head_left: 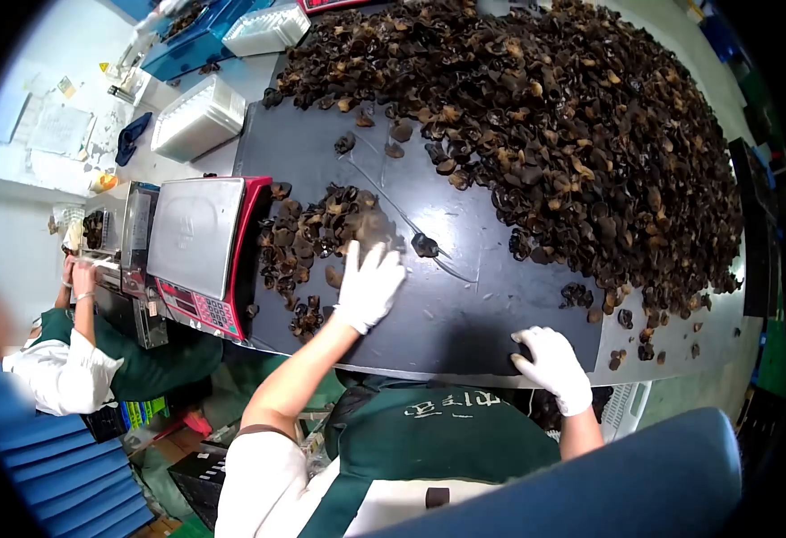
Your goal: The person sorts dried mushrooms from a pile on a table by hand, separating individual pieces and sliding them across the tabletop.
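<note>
My left hand [370, 285], in a white glove, lies with its fingers spread at the right edge of a small pile of dark dried fungus [312, 235]. Its fingertips touch or nearly touch the pieces, and nothing is held. My right hand [551, 366], also gloved in white, rests at the front edge of the dark table mat [464, 314] with thumb and fingers apart, holding nothing. A single dark piece [425, 245] sits between the hands, farther back. The large heap of fungus [581, 134] covers the back and right of the table.
A red scale [197, 235] with a metal plate stands left of the small pile. Stacked white trays [199, 118] and a blue bin [197, 40] are behind it. At the far left, a co-worker's hands [81, 276] are at a metal device. Loose pieces lie near the right front edge.
</note>
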The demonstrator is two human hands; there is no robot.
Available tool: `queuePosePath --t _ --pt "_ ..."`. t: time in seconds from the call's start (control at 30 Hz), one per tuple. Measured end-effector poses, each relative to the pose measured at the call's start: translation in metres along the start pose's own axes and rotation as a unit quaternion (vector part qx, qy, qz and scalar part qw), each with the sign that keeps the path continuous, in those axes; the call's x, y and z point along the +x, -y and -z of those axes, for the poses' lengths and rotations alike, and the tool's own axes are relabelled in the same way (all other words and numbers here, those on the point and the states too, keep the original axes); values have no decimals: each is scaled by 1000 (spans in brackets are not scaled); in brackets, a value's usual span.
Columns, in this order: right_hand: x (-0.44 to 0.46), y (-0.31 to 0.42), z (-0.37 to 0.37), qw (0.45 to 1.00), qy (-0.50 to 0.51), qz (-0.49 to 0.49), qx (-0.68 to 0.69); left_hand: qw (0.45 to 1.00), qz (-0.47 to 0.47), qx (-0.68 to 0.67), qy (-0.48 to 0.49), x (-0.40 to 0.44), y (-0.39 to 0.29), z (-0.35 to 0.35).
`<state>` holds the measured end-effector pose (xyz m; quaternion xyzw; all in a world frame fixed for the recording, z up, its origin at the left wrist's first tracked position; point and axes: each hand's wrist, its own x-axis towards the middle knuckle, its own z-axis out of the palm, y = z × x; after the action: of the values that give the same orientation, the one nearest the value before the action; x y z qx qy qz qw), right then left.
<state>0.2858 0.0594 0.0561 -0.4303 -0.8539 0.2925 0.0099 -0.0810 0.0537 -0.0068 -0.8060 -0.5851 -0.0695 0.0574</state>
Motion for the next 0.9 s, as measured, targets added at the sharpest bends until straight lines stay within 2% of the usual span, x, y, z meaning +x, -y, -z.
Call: queuePosePath --t 0.1,0.17,0.2,0.23,0.27,0.37,0.4,0.47,0.5,0.53,0.57,0.6,0.63,0.67,0.73,0.8,0.83,0.9 --pt "52 26 -2 993 -77 81 42 998 34 42 -26 -14 48 0" --pt "94 42 -15 988 -106 74 90 995 52 68 -50 -21 78 0" --pt "115 57 -9 986 -71 40 144 994 70 80 -41 -26 90 -1" --pt "138 56 -26 987 -79 43 133 991 84 95 -45 -29 102 -1" --pt "162 55 -52 978 -134 50 151 988 99 109 -49 -33 112 -1" --pt "235 72 -91 981 -190 47 13 986 137 79 -46 -38 123 11" --pt "256 77 -103 970 -237 58 -19 987 139 55 -55 -39 119 20" --pt "277 114 -78 994 -105 -22 30 987 145 11 -63 -40 101 43" --pt "287 121 -85 986 -160 36 -12 989 131 -9 -65 -39 87 59" --pt "300 132 -81 993 -110 16 38 993 88 -50 -67 -41 76 67" --pt "310 138 -85 991 -111 44 58 995 45 -84 -37 -43 59 76" --pt "319 146 -91 988 -110 73 78 978 43 -171 115 -36 43 93" --pt "326 160 -93 992 -83 75 61 986 -28 -163 28 -58 29 63" --pt "332 176 -97 995 -55 77 44 988 -82 -129 16 -79 17 35" --pt "343 194 -115 993 -26 102 57 987 -97 -110 69 -96 9 4" --pt "336 205 -105 988 -2 129 88 989 -70 -116 60 -99 20 -9" --pt "326 213 -73 990 54 104 73 989 -52 -110 82 -87 29 2" --pt "309 213 -14 990 64 117 50 998 18 -56 35 -69 51 1"
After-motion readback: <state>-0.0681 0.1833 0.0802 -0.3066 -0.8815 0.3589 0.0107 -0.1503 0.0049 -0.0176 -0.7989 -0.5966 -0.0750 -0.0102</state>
